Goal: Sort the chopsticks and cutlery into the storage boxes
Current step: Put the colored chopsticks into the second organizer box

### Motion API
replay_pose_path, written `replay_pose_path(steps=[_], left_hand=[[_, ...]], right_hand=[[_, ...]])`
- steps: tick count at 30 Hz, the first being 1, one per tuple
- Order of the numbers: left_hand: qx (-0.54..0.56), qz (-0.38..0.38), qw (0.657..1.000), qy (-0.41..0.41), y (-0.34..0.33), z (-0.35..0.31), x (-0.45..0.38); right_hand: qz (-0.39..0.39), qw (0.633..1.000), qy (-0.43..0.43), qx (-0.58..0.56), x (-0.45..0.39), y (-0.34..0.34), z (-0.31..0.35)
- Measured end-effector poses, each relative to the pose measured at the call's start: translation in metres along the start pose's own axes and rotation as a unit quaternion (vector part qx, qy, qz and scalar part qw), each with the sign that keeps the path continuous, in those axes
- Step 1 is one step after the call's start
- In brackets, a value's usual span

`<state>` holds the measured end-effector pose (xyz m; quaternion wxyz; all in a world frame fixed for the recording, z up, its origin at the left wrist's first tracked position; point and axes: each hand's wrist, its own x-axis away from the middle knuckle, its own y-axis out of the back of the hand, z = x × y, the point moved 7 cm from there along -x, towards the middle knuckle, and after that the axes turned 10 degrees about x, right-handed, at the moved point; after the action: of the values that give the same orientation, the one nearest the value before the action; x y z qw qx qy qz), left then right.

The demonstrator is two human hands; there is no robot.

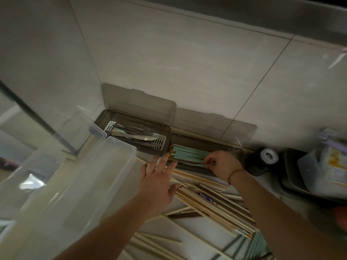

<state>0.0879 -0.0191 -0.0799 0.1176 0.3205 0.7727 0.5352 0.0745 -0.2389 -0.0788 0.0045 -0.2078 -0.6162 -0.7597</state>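
Two grey storage boxes stand open against the tiled wall. The left box (165,132) holds metal cutlery (139,137) on a white slotted tray. The right box (195,170) holds mint-green chopsticks (189,152) with gold ends. My right hand (222,163) pinches the near green chopsticks inside that box. My left hand (159,177) is spread flat, fingertips touching the box's left end. A loose heap of wooden chopsticks (212,201) lies on the counter in front of the boxes, a few green ones among them at lower right.
A clear plastic bin (78,177) fills the left foreground. At right stand a dark jar with a white cap (262,162), a dark tray (287,177) and a plastic container (323,166). The boxes' lids (139,102) lean on the wall.
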Motion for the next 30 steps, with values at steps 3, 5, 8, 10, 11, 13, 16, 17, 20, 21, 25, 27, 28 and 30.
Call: replay_pose_path(steps=[3, 5, 8, 10, 11, 13, 16, 17, 20, 21, 25, 27, 28, 30], left_hand=[[-0.001, 0.007, 1.000, -0.002, -0.002, 0.001, 0.001], [0.002, 0.013, 1.000, 0.001, -0.002, 0.001, 0.002], [0.007, 0.021, 1.000, -0.001, -0.004, 0.000, 0.004], [0.012, 0.009, 1.000, -0.006, -0.006, -0.002, 0.008], [0.012, 0.005, 1.000, -0.009, -0.008, -0.004, 0.010], [0.018, 0.000, 1.000, -0.023, -0.011, -0.012, 0.016], [0.011, 0.009, 0.997, -0.074, -0.023, -0.032, 0.032], [0.015, 0.004, 0.994, -0.107, -0.028, -0.042, 0.040], [0.050, 0.006, 0.972, -0.230, -0.050, -0.070, 0.070], [0.056, 0.020, 0.963, -0.264, -0.059, -0.078, 0.080], [-0.013, 0.104, 0.952, -0.286, -0.093, -0.099, 0.106], [-0.036, 0.135, 0.958, -0.250, -0.099, -0.103, 0.110], [-0.043, 0.151, 0.960, -0.232, -0.101, -0.106, 0.111], [-0.053, 0.172, 0.964, -0.194, -0.105, -0.109, 0.112]], right_hand=[[0.011, 1.000, 0.003, 0.012, -0.006, -0.002, 0.004], [0.007, 1.000, 0.011, 0.002, -0.006, -0.003, 0.001], [-0.026, 0.998, 0.017, -0.058, 0.007, 0.002, -0.006], [-0.083, 0.992, 0.026, -0.090, 0.023, 0.010, -0.013], [-0.124, 0.987, 0.031, -0.099, 0.034, 0.014, -0.018], [-0.208, 0.973, 0.032, -0.093, 0.063, 0.021, -0.031], [-0.251, 0.964, 0.004, -0.086, 0.110, 0.009, -0.063], [-0.253, 0.964, -0.006, -0.087, 0.126, 0.000, -0.075], [-0.238, 0.967, -0.025, -0.083, 0.176, -0.037, -0.097], [-0.226, 0.971, -0.021, -0.073, 0.191, -0.051, -0.097], [-0.194, 0.980, 0.021, -0.039, 0.233, -0.088, -0.073], [-0.222, 0.973, 0.031, -0.047, 0.244, -0.095, -0.059], [-0.233, 0.971, 0.033, -0.052, 0.248, -0.099, -0.052], [-0.242, 0.968, 0.045, -0.047, 0.254, -0.107, -0.038]])
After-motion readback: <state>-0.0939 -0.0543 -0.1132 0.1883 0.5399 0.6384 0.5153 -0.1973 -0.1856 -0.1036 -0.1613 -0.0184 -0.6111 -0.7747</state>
